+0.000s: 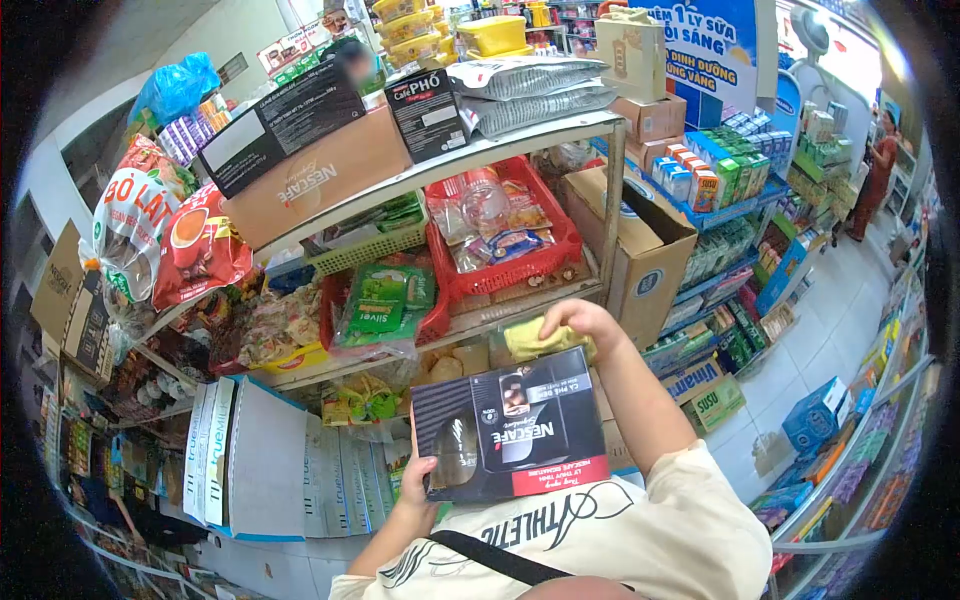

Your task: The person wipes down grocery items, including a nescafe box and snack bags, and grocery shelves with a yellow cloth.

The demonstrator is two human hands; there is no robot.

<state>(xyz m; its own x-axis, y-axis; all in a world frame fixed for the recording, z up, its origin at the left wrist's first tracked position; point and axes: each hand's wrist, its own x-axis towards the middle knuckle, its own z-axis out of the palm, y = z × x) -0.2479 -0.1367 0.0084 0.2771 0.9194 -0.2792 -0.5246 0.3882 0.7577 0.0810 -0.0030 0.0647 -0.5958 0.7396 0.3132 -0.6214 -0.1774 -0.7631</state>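
- Head view: the left hand grips the lower left corner of a black NESCAFE box, thumb pressed on its front face; the box is tilted in front of the person's chest, and what it contains cannot be seen.
- The right hand, fingers bent, holds a yellow cloth at the upper edge of that box.
- Beyond the right hand, a red basket stands on a shelf and holds packets, along with a clear, round item.
- Further left of the right hand, a second red basket carries green packs in clear wrapping.
- Behind that one sits a pale green basket, with more green packets inside.
- Just past the right hand, to its right, stands an open cardboard carton; its inside is too hidden to tell.
- Farther right of the right hand, a blue rack bears rows of small drink cartons.
- Left of the left hand stands a large white-and-blue carton, near others marked "true MILK".
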